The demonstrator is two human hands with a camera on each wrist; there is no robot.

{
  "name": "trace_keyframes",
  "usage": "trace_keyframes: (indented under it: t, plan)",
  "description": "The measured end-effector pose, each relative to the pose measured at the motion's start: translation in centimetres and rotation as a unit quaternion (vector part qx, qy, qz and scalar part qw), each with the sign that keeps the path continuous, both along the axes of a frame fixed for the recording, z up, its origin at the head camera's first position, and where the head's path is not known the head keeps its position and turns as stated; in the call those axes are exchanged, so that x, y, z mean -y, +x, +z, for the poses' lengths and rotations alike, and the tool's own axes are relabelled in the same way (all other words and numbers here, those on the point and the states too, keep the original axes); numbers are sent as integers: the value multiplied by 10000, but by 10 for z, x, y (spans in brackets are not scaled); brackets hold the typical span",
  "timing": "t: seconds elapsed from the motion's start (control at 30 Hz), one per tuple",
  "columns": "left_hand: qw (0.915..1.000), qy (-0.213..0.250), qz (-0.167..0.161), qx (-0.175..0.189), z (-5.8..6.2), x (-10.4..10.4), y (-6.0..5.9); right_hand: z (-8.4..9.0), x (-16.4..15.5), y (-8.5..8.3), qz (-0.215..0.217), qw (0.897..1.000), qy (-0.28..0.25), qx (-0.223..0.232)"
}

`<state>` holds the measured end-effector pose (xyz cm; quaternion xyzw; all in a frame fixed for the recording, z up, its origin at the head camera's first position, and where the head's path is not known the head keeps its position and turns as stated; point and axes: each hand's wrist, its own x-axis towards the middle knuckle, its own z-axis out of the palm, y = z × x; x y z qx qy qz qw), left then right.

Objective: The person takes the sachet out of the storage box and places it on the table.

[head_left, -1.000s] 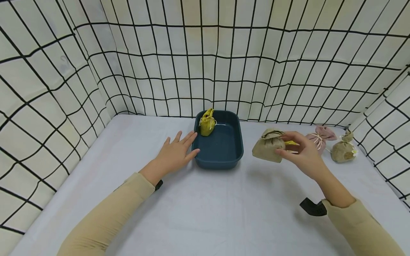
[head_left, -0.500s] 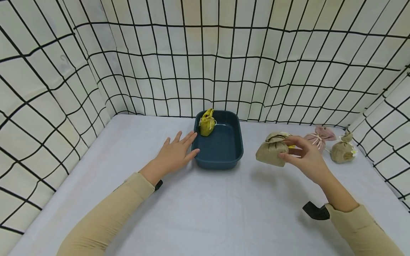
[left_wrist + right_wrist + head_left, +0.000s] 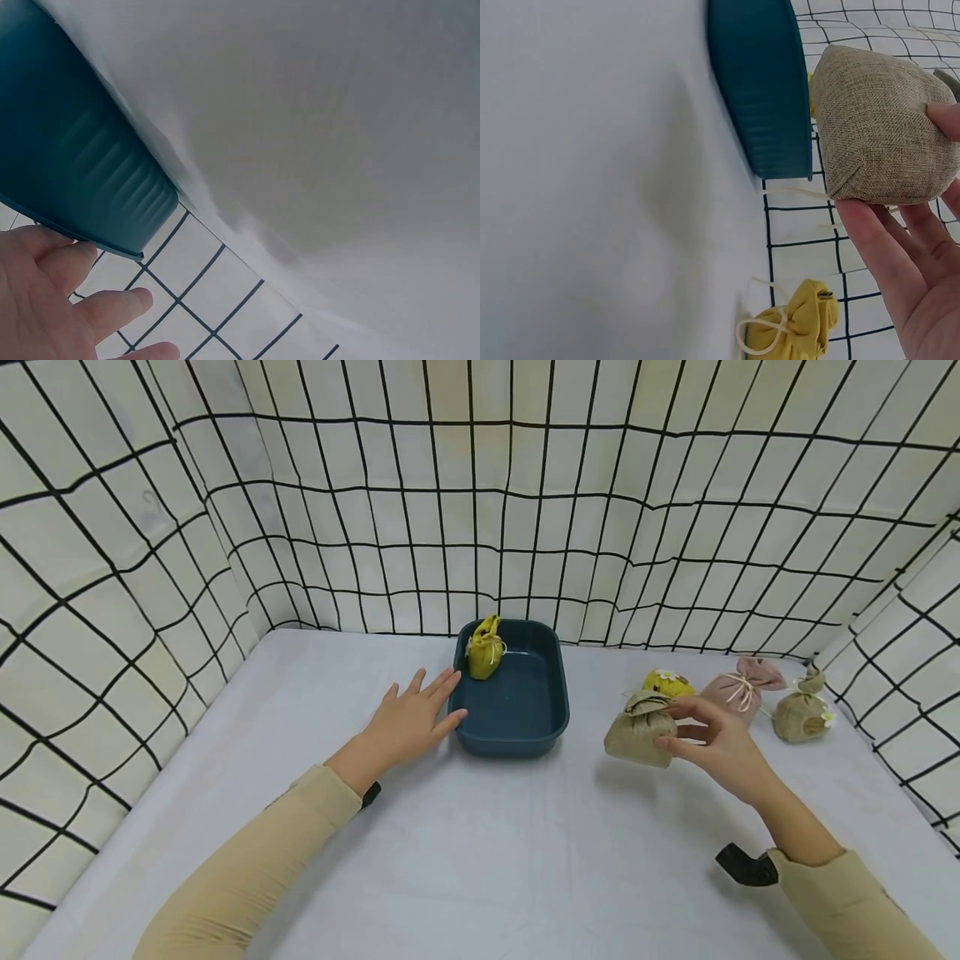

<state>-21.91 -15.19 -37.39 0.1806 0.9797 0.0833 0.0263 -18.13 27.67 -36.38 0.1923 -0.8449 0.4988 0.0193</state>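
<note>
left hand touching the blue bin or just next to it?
Touching. Head view shows the left hand flat beside the blue bin, fingertips against its wall; left wrist view shows fingers at the rim.

Right hand pinches a burlap pouch right of the blue tub; left hand lies flat against the tub's left side

Between the right hand's fingertips sat a coarse, matt burlap pouch; beside the left hand's fingers the teal tub looked smooth, faintly glossy plastic, ribbed outside, on matt white cloth
</note>
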Motion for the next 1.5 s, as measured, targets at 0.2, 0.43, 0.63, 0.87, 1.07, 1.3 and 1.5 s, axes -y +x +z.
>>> trace_keyframes:
  t: [0.2, 0.43, 0.63, 0.87, 1.07, 1.3, 1.5]
  plan:
    - [10000, 23, -20, -10, 0, 0, -1, -5, -3, -2, 65, 9999, -79, 94]
    - [10000, 19, -29, -72, 0, 0, -3, -9, -5, -8, 50, 9997, 105, 219]
    - [10000, 46, -11, 15, 1, 0, -2, -15, -8, -11, 85, 9981, 373, 490]
    - [10000, 47, 7, 11, 1, 0, -1, -20, -14, -15, 116, 9969, 488, 598]
    - [10000, 40, 6, 7, 2, 0, -1, -21, -23, -17, 86, 9957, 619, 687]
    - [10000, 38, -10, 34, 2, 0, 0, -23, -32, -20, -8, 9953, 584, 769]
    - [10000, 35, -20, 19, 0, 1, 0, -27, -41, -23, 25, 9951, 494, 861]
